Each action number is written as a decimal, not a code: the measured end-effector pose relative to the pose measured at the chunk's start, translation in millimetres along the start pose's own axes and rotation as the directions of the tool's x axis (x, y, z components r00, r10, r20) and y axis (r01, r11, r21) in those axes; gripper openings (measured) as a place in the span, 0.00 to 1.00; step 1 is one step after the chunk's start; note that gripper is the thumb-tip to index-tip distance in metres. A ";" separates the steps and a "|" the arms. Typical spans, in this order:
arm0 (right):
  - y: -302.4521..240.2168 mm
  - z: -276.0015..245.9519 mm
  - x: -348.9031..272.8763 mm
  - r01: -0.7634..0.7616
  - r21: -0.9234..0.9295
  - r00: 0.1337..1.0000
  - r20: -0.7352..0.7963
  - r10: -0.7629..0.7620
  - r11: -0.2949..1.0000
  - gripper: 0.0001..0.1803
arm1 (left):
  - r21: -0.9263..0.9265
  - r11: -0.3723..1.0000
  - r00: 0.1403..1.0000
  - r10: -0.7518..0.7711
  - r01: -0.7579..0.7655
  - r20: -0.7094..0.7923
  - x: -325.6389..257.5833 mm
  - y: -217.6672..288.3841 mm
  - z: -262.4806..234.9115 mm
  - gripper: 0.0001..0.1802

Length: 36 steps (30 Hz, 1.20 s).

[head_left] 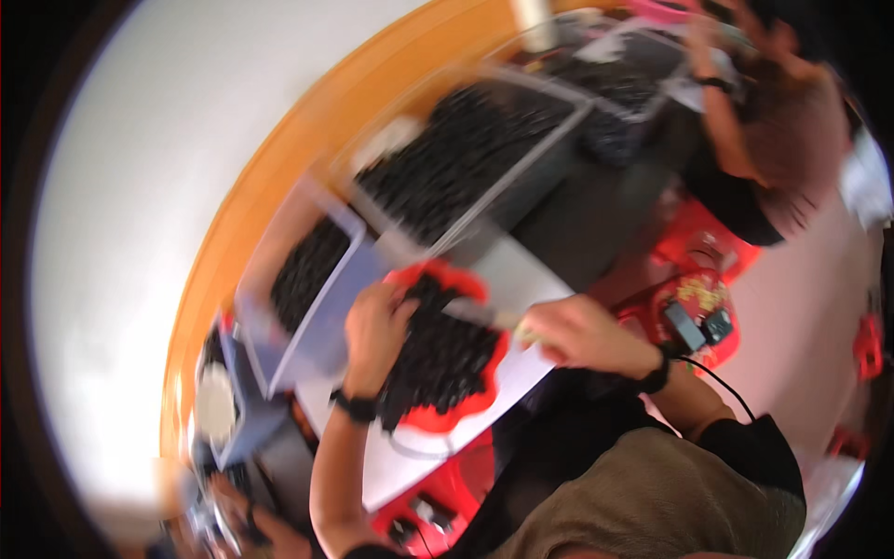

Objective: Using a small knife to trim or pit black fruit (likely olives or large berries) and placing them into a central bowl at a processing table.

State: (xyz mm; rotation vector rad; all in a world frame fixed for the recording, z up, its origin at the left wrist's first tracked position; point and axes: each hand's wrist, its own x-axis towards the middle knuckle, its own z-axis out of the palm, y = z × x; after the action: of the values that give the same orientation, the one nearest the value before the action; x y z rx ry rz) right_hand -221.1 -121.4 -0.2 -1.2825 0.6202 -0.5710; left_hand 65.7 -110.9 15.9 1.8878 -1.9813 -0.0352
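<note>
A red scalloped tray (449, 417) lies on the white table in front of me, heaped with small black pieces (440, 359). My left hand (374, 334) is at the heap's left side, its fingers bent together around what looks like a small black piece. From the right, my right hand (582, 337) grips a thin knife-like tool (484, 314), its pale blade reaching left over the heap. Motion blur hides the tool's exact kind and the shape of the pieces. Both wrists wear black bands.
Beyond the tray stand a large clear bin (466, 233) and a smaller clear bin (307, 331), both with black pieces. A co-worker (792, 140) sits at far right; another person's hand (247, 512) shows lower left. A red stool (643, 321) carries small boxes.
</note>
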 end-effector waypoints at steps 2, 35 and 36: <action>16.1 0.5 8.4 0.101 -0.017 0.995 0.014 -0.101 0.995 0.21 | -0.043 0.997 0.996 -0.056 0.059 0.067 -2.9 -4.4 -3.4 0.13; 25.3 67.2 0.3 0.676 -0.231 0.725 0.375 -0.577 0.700 0.16 | -0.908 0.371 0.976 -0.171 0.193 0.138 -96.2 37.2 11.3 0.12; 25.7 68.8 -2.0 0.676 -0.232 0.727 0.371 -0.579 0.700 0.16 | -0.913 0.361 0.976 -0.165 0.192 0.140 -97.2 39.8 12.2 0.12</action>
State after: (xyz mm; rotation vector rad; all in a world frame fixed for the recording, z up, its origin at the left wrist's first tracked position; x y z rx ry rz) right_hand -172.9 -67.6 -13.5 -1.9069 0.0114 -0.8556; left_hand 24.7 -16.9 -9.8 1.2467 -1.2109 -1.0356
